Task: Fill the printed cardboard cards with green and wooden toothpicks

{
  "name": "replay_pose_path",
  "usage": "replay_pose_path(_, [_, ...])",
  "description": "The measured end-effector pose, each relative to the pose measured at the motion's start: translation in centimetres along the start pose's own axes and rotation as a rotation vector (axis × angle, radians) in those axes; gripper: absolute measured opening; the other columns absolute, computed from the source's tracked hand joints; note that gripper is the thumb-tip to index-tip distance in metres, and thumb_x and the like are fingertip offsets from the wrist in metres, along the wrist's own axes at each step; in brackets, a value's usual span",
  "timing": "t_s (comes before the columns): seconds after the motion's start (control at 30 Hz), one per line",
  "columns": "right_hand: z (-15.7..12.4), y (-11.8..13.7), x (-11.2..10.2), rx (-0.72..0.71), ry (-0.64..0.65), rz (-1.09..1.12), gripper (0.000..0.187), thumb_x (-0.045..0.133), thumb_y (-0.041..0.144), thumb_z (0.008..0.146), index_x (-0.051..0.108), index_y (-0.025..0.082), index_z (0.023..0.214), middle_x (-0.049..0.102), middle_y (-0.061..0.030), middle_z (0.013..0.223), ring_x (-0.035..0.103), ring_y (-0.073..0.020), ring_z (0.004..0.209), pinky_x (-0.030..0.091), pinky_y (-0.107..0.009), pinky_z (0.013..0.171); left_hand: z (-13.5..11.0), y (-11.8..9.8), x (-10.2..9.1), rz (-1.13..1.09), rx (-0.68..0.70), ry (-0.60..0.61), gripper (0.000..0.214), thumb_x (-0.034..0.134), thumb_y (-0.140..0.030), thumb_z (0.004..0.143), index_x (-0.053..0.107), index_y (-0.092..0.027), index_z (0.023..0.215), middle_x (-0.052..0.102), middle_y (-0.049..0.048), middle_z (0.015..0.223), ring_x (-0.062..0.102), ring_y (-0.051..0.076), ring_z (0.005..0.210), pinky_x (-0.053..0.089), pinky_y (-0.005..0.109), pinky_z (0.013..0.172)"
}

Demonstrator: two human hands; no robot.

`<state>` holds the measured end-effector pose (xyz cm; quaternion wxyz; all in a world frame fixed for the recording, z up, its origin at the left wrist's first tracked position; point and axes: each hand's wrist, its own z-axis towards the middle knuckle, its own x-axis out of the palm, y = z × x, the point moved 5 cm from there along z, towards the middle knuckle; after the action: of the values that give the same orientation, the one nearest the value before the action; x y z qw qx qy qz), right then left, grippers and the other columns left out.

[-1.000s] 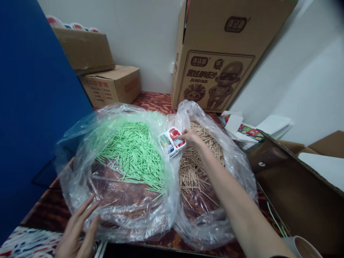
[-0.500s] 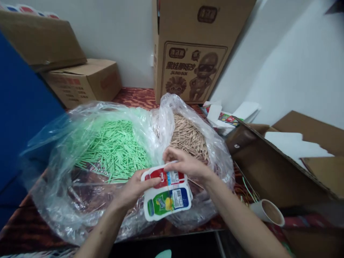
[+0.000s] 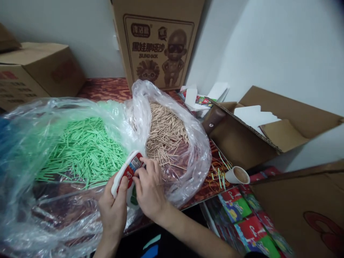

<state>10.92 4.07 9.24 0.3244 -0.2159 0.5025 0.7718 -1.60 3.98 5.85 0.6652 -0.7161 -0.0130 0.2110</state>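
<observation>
Both my hands hold a small stack of drink-shaped printed cards [image 3: 128,172], red and green with white edges, tilted on edge. My left hand [image 3: 114,206] grips the stack from below with the thumb on its face. My right hand [image 3: 148,188] closes its fingers over the stack's right side. The cards hover above the near edge of a clear plastic bag of green sticks [image 3: 80,150]. Just behind my right hand lies a second clear bag of plain wooden sticks [image 3: 165,132].
An open cardboard box [image 3: 249,136] stands at the right, with a paper cup [image 3: 238,175] and loose rubber bands [image 3: 219,173] beside it. More printed card packs [image 3: 242,222] lie at lower right. A tall printed carton [image 3: 158,43] and brown cartons [image 3: 34,71] line the wall.
My hands drew the card stack nearer and turned it from flat-facing to edge-on. My view swung right, so the bags slid left and the card packs at lower right appeared.
</observation>
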Motion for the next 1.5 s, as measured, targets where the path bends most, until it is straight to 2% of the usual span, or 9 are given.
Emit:
replay_pose_path(0.17, [0.3,-2.0,-1.2,-0.105,-0.209,-0.046,0.013,0.047,0.007,0.083,0.055,0.018,0.08,0.055,-0.0101,0.099,0.051,-0.0223,0.097,0.047,-0.039,0.083,-0.6,0.1,-0.4,-0.105,-0.028,0.008,0.041,0.065,-0.047,0.075,0.069,-0.017,0.102,0.073,0.0028,0.091,0.066,0.02,0.081,0.052,0.025,0.072])
replay_pose_path(0.37, [1.2,-9.2,-11.3,0.013,-0.567,-0.324,0.019,0.044,0.009,0.084,0.046,0.023,0.07,0.052,-0.0064,0.078,0.052,-0.02,0.075,0.043,-0.034,0.066,-1.5,3.1,-0.7,-0.558,-0.381,0.179,0.045,0.079,-0.041,0.063,0.068,-0.017,0.099,0.074,0.0031,0.078,0.069,0.021,0.067,0.055,0.025,0.058])
replay_pose_path(0.73, [-1.3,-23.4,-19.8,0.028,-0.219,-0.784,0.033,0.06,0.034,0.078,0.051,0.027,0.047,0.04,0.0015,0.044,0.027,-0.0153,0.04,0.019,-0.029,0.046,-1.5,6.2,-3.7,-0.795,-0.578,-0.03,0.036,0.079,-0.032,0.066,0.068,-0.011,0.093,0.076,0.0089,0.077,0.072,0.023,0.062,0.061,0.033,0.064])
replay_pose_path(0.83, [-1.6,-18.7,-17.8,0.235,-0.226,-0.723,0.017,0.055,0.035,0.083,0.064,0.023,0.076,0.061,-0.0083,0.073,0.052,-0.0237,0.063,0.032,-0.034,0.055,-1.7,6.1,-3.6,-0.823,-0.561,-0.033,0.037,0.08,-0.033,0.065,0.068,-0.012,0.094,0.076,0.0086,0.078,0.072,0.023,0.064,0.06,0.033,0.067])
replay_pose_path(1.0, [-4.6,-8.3,-4.0,0.576,0.386,0.511,0.042,0.067,0.039,0.077,0.059,0.024,0.115,0.068,-0.0083,0.106,0.063,-0.0245,0.092,0.048,-0.038,0.078,-2.4,4.9,-1.6,-0.881,-0.518,0.026,0.042,0.078,-0.035,0.068,0.066,-0.013,0.101,0.075,0.01,0.09,0.072,0.023,0.074,0.059,0.032,0.072])
replay_pose_path(1.1, [-5.9,-5.4,1.3,0.739,0.327,1.084,0.054,0.075,0.036,0.07,0.057,0.023,0.119,0.067,-0.0076,0.113,0.062,-0.0246,0.101,0.049,-0.039,0.087,-3.0,4.4,-0.9,-0.873,-0.508,0.088,0.04,0.076,-0.035,0.071,0.065,-0.017,0.106,0.075,0.0073,0.091,0.071,0.02,0.075,0.057,0.028,0.07])
replay_pose_path(1.2, [-5.2,-6.1,1.6,0.766,0.134,1.18,0.041,0.075,0.036,0.071,0.062,0.021,0.107,0.071,-0.0046,0.1,0.065,-0.0216,0.092,0.051,-0.036,0.084,-3.1,3.9,-1.4,-0.771,-0.487,0.229,0.031,0.078,-0.03,0.068,0.067,-0.017,0.095,0.075,0.0044,0.084,0.069,0.016,0.068,0.055,0.022,0.062])
replay_pose_path(1.37, [-3.1,-6.1,-0.4,0.606,0.467,1.017,0.027,0.078,0.029,0.069,0.064,0.018,0.089,0.068,0.0014,0.078,0.062,-0.014,0.07,0.05,-0.023,0.062,-3.4,3.2,-1.6,-0.552,-0.489,0.6,0.032,0.081,-0.023,0.064,0.07,-0.014,0.093,0.075,0.0072,0.082,0.07,0.021,0.072,0.057,0.028,0.065])
replay_pose_path(1.5, [-3.4,-4.9,0.2,0.655,0.391,1.354,0.052,0.076,0.048,0.068,0.058,0.021,0.109,0.069,-0.004,0.096,0.066,-0.0183,0.081,0.053,-0.029,0.071,-3.0,3.2,-0.9,-0.701,-0.435,0.306,0.032,0.081,-0.029,0.064,0.07,-0.015,0.09,0.075,0.005,0.081,0.07,0.021,0.071,0.057,0.032,0.071])
